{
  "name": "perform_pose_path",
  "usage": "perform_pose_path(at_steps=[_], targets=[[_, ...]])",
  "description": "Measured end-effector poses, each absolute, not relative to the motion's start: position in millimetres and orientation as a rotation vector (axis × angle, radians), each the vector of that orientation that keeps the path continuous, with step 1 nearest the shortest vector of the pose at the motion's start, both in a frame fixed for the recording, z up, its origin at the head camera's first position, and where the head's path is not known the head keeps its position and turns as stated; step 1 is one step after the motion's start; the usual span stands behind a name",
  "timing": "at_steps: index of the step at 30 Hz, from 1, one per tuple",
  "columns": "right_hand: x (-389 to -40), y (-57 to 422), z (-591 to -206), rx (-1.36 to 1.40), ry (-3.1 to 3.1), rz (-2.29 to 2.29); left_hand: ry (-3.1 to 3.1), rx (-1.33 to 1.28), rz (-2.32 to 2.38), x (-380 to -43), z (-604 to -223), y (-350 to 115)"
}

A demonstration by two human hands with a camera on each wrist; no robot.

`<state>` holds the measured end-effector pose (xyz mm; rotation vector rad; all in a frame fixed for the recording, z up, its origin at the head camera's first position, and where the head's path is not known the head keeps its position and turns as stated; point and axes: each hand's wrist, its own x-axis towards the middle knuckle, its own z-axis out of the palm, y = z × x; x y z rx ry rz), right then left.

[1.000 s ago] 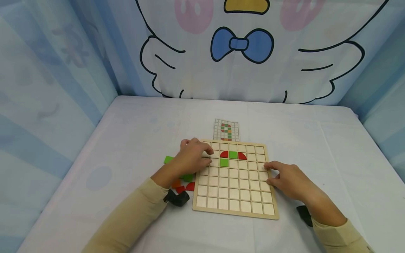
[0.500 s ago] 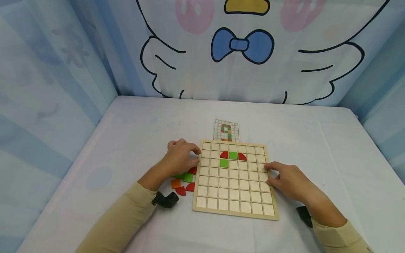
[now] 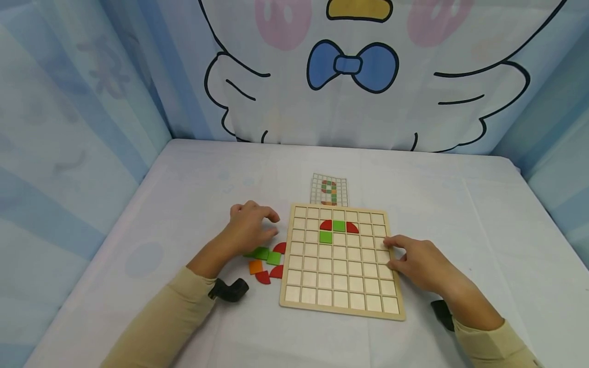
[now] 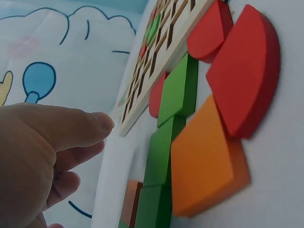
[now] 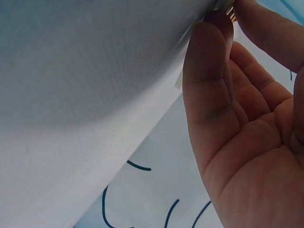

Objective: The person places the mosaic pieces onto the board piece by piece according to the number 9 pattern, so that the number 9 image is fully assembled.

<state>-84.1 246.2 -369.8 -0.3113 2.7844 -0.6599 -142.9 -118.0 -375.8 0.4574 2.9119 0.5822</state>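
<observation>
A square wooden grid board (image 3: 340, 313) lies flat on the table. Set in its cells are two red quarter-round tiles (image 3: 352, 227) and two green square tiles (image 3: 325, 236). My right hand (image 3: 425, 263) holds the board's right edge with thumb and index finger; the right wrist view catches only a sliver of that edge at the fingertips. Left of the board hovers my left hand (image 3: 246, 229), fingers loosely bent, holding nothing. Below it lie loose tiles: green squares (image 4: 178, 92), an orange square (image 4: 204, 161) and red quarter-rounds (image 4: 247, 71). The hand hides some of them in the head view.
Just behind the board, a small printed card (image 3: 329, 189) shows a coloured grid pattern, its lower edge meeting the board. White cloth covers the table (image 3: 460, 204). A curtain with a cartoon figure (image 3: 354, 112) stands at the back.
My left hand has moved left from above the board to beside it, uncovering several loose tiles. My right hand stays at the board's edge. The tiles on the board look unchanged.
</observation>
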Motion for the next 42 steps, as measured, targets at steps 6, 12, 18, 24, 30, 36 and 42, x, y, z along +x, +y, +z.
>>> perform_pose_path(at_steps=[6,12,18,24,30,36,42], targets=[[-84.2,246.0,-369.0,-0.302,2.782,-0.663,2.899,0.426,0.596,-143.2,-376.0,-129.6],[-83.9,245.7,-369.3,-0.295,2.779,-0.667,2.871,0.407,0.628,-143.0,-377.1,-142.2],[-83.6,245.6,-369.6,-0.295,2.779,-0.660,2.859,0.398,0.616,-142.0,-381.0,-156.6],[-83.7,245.8,-368.8,-0.301,2.782,-0.659,2.850,0.448,0.626,-141.3,-384.7,-167.6],[-84.0,245.4,-368.6,-0.295,2.775,-0.652,2.836,0.462,0.649,-141.5,-385.8,-170.8],[-83.7,244.9,-368.6,-0.295,2.782,-0.649,2.837,0.471,0.655,-142.1,-386.1,-171.5],[-83.3,244.9,-368.9,-0.303,2.788,-0.654,2.842,0.485,0.650,-143.3,-386.7,-171.2]])
